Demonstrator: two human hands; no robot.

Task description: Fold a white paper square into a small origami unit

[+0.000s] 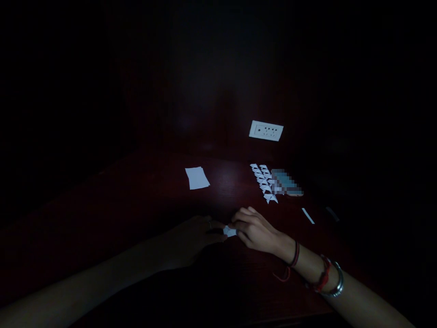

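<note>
A small white piece of folded paper (230,231) is held between my two hands, low over the dark red table. My left hand (200,234), in shadow with a ring on one finger, pinches its left end. From the other side my right hand (254,230) grips the right end with thumb and fingers. My fingers cover both ends of the paper, so its full shape is hidden. Beyond my right hand, several folded white paper pieces (264,180) lie in rows. Ahead of my left hand rests a small stack of white paper sheets (197,178).
A phone-like device (296,193), partly blurred out, lies beside the folded pieces. Nearer on the right are a narrow white strip (307,216) and a dimmer strip (332,214). A white socket panel (266,130) is at the back. The surroundings are very dark.
</note>
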